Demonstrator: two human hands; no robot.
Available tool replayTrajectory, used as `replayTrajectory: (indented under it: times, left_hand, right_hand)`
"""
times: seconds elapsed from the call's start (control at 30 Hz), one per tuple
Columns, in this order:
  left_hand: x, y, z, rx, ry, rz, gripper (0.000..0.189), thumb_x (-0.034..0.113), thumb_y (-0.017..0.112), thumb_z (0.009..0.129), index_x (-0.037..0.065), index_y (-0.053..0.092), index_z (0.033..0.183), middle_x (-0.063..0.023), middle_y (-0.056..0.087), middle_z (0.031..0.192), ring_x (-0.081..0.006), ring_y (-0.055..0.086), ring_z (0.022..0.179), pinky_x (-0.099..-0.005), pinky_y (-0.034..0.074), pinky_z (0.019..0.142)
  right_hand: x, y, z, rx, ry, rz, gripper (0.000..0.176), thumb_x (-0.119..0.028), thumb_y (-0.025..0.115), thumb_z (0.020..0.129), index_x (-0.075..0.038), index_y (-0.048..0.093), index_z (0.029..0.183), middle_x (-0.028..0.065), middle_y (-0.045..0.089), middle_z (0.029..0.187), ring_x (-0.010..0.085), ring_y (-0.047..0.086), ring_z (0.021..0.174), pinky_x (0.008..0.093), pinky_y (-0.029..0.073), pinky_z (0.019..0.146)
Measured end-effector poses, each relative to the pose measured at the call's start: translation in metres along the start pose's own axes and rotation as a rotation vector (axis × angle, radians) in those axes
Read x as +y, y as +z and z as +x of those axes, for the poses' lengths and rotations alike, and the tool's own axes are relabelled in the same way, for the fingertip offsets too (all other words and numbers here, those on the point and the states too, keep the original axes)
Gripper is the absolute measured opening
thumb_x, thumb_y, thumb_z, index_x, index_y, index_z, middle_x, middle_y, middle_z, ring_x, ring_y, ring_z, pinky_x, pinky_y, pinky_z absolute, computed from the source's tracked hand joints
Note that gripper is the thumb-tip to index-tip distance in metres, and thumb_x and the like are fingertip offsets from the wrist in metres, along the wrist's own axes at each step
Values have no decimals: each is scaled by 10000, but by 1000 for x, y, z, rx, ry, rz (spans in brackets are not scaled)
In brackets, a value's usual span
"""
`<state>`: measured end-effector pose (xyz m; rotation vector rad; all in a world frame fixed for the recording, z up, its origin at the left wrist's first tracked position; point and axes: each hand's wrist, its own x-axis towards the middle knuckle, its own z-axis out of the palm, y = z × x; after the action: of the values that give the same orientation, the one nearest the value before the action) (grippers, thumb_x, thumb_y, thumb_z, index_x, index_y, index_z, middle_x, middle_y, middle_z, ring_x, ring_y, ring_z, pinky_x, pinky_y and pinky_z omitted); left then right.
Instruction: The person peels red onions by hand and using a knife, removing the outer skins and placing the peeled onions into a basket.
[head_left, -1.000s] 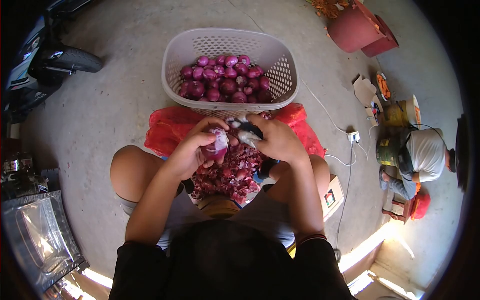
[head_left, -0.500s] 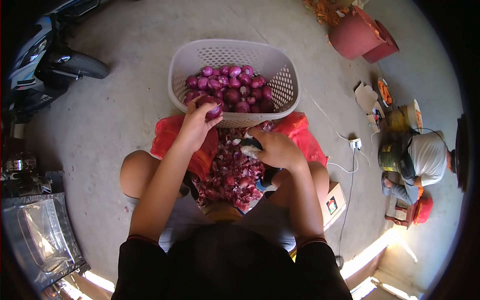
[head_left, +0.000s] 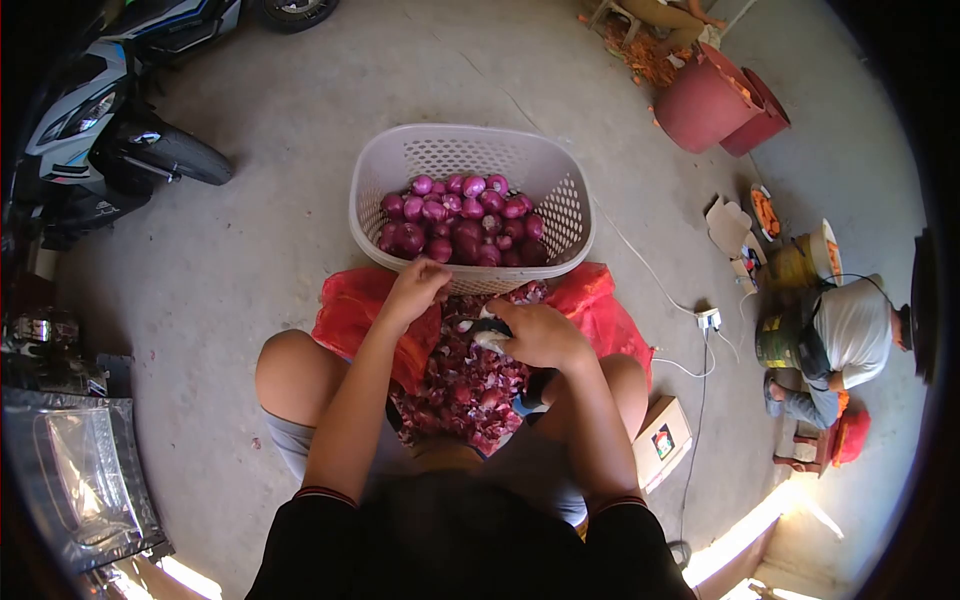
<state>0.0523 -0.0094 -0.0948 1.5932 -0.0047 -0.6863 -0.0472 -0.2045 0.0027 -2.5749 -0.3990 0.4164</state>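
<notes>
A pale plastic basket (head_left: pixel 480 137) in front of me holds many red onions (head_left: pixel 468 232). Near its front rim is my left hand (head_left: pixel 418 288), fingers loosely bent and no onion in them. My right hand (head_left: pixel 545 335) is closed around a small black and whitish object (head_left: pixel 490 336), perhaps a knife; its kind is partly hidden. Below both hands, between my legs, lies a heap of dark red onion skins and onions (head_left: pixel 468 390). Red mesh sacks lie on either side, one at the left (head_left: pixel 365 320) and one at the right (head_left: pixel 610 315).
At the left stands a motorbike (head_left: pixel 120 120). Red tubs (head_left: pixel 705 100) are at the upper right, with another person partly seen behind. A seated person (head_left: pixel 850 335) is at the right by buckets (head_left: pixel 795 262). A cable with a socket block (head_left: pixel 708 319) and a carton (head_left: pixel 662 442) lie nearer.
The onion that was in my left hand is gone from it, and that hand has drawn back below the basket rim. My view has tilted up, so the basket appears lower.
</notes>
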Motion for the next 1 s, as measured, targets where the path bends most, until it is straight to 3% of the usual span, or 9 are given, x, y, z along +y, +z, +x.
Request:
replayTrajectory:
  times: [0.1, 0.23, 0.33, 0.43, 0.53, 0.63, 0.73, 0.83, 1.0]
  left_hand:
    - [-10, -20, -3, -65, -51, 309, 231, 271, 579, 872, 48, 573, 933, 0, 614, 738, -126, 578, 604, -304, 461, 578]
    - [-38, -60, 1, -111, -246, 885, 386, 368, 589, 807, -7, 635, 888, -106, 649, 737, -198, 588, 558, -334, 461, 543]
    - [-49, -75, -3, -159, -477, 1020, 506, 420, 506, 785, 23, 620, 1076, -173, 675, 909, -330, 637, 858, -419, 471, 813]
    - [-88, -80, 1, -40, -384, 1279, 489, 329, 491, 791, 57, 563, 1190, -215, 552, 1206, -352, 564, 1050, -423, 394, 969]
    - [-93, -66, -19, 362, -235, 1398, 535, 210, 537, 770, 72, 467, 1283, -229, 358, 1377, -383, 493, 1140, -451, 318, 1048]
    - [-105, -72, -20, 586, 86, 1179, 608, 105, 604, 733, 82, 410, 1308, -234, 328, 1373, -405, 501, 1117, -454, 371, 1005]
    - [-86, -69, -26, 685, 47, 720, 619, 60, 659, 698, 75, 434, 1274, -246, 409, 1288, -428, 506, 1085, -460, 424, 942]
    - [-90, -70, -18, 865, 116, 630, 607, 102, 694, 695, 78, 451, 1251, -254, 435, 1260, -443, 509, 1063, -464, 453, 890]
    - [-102, -79, -10, 474, -197, 659, 561, 333, 607, 793, 59, 442, 1253, -291, 460, 1221, -442, 534, 1042, -476, 452, 884]
  right_hand:
    - [-2, 0, 1, -43, 44, 0, 431, -200, 606, 765, -84, 508, 1168, 208, 633, 864, 378, 614, 803, 471, 476, 697]
    - [-5, 0, 0, -49, 51, 6, 414, -212, 604, 777, -87, 513, 1161, 209, 632, 888, 379, 612, 823, 470, 475, 714]
    - [1, 4, 1, -34, 30, 17, 418, -229, 605, 786, -90, 512, 1169, 210, 631, 897, 381, 610, 829, 469, 476, 721]
    - [5, 6, 1, -14, 13, 15, 425, -244, 605, 795, -88, 509, 1178, 212, 631, 891, 385, 609, 827, 470, 476, 719]
    - [0, 7, 0, -13, 21, 16, 430, -260, 607, 801, -80, 508, 1179, 215, 629, 884, 388, 608, 826, 473, 476, 719]
    - [2, 7, -2, 21, 0, 27, 404, -268, 604, 795, -79, 516, 1141, 217, 629, 863, 390, 608, 819, 483, 473, 716]
    - [1, 9, -3, 43, -9, 43, 354, -270, 595, 781, -88, 530, 1077, 211, 631, 826, 388, 613, 804, 500, 468, 708]
    - [1, 9, -4, 21, 1, 36, 394, -270, 599, 786, -83, 518, 1124, 215, 631, 847, 388, 612, 812, 491, 472, 712]
    - [3, 12, -4, 50, -13, 43, 375, -268, 593, 778, -90, 524, 1100, 213, 628, 820, 387, 612, 805, 504, 463, 706]
